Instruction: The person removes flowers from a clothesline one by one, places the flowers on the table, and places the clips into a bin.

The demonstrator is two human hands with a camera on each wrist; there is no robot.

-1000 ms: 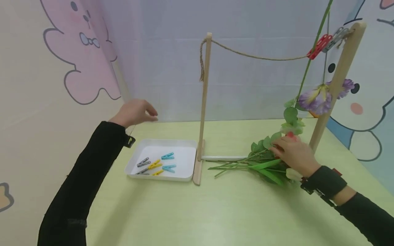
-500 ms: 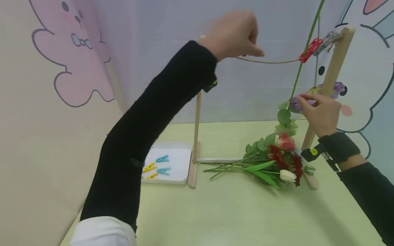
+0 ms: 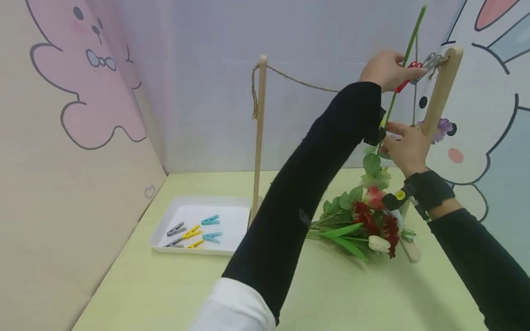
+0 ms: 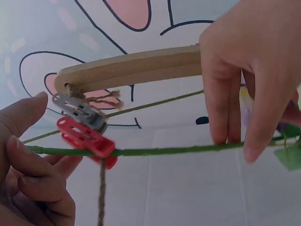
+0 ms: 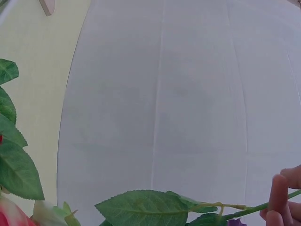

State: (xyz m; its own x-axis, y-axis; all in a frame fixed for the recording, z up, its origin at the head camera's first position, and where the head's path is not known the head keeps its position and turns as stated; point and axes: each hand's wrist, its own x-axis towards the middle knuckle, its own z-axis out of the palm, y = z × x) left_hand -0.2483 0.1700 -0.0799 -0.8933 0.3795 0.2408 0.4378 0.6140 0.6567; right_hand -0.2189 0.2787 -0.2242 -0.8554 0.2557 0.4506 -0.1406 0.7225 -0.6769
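Note:
My left hand (image 3: 385,71) is up at the rope's right end, beside a red clothespin (image 4: 89,139). In the left wrist view its thumb stands apart from its bent fingers (image 4: 44,188), near the end of a green flower stem (image 4: 174,149). The red clothespin clamps that stem to the rope (image 3: 304,82); a grey clothespin (image 4: 82,112) sits next to it, by the post. Lower down, my right hand (image 3: 407,149) pinches the same stem, whose leaves (image 5: 143,207) hang below. A purple flower (image 3: 443,128) hangs behind the right hand, partly hidden.
The rope runs between a left wooden post (image 3: 259,133) and a right post (image 3: 443,87). A bunch of flowers (image 3: 364,220) lies on the table (image 3: 165,289) below. At left, a white tray (image 3: 165,218) holds several grey, yellow and blue clothespins.
My left hand has swung from above the tray, up and right, to the red clothespin. My right hand has risen from the bunch on the table to the hanging stem.

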